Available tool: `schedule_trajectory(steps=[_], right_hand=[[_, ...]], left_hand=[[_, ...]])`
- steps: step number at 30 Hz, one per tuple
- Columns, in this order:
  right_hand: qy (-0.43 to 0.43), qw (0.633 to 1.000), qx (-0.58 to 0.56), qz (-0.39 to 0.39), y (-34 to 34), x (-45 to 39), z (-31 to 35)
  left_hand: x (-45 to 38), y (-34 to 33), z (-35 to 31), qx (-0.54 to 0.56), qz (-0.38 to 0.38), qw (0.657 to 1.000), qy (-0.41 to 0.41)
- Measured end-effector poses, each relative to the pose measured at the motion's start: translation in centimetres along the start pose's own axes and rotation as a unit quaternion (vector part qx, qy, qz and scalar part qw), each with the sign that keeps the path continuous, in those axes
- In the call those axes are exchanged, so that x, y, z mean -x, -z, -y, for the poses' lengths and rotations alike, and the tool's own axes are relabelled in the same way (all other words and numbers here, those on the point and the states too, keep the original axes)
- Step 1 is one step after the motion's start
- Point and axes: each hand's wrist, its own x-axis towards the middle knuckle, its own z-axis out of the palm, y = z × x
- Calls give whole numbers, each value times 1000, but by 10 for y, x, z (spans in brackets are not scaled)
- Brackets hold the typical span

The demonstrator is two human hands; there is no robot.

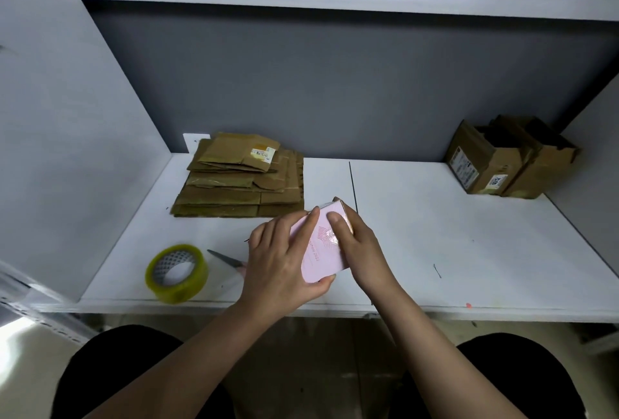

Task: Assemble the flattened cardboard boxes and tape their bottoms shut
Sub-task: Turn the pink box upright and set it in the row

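Head view: your left hand (283, 256) and right hand (355, 244) both grip the pink box (323, 244) just above the bench (452, 234) near edge. Square its walls, press the flaps flush, then reach left for the tape roll (176, 273).

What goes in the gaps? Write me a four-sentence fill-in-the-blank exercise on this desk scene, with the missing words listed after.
1. Both hands, the left hand and the right hand, hold a small box whose colour is ____.
2. The roll of tape lies to the ____ of the hands.
3. The stack of flattened cardboard lies at the back left, and the assembled boxes stand at the back ____.
4. The pointed blade beside the tape belongs to a pair of ____.

Missing words: pink; left; right; scissors
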Motion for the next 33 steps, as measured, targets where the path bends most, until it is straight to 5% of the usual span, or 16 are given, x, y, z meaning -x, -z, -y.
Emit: schedule_trajectory(steps=[7,10,15,25,30,33], right_hand=[[25,995,17,99,16,4,-2],[26,994,-77,74,17,11,1],[38,996,-77,-6,3,16,-3],[-109,983,-72,129,17,0,11],[-174,975,-85,106,22,-12,7],[-129,991,-36,-5,15,-20,-7]], left_hand=[[-1,4,2,30,-5,999,19],[-2,6,-1,45,0,998,36],[-4,6,-1,52,9,998,25],[-3,12,5,58,-7,998,-13],[1,16,6,87,-16,994,-66],[2,15,11,67,34,995,-64]])
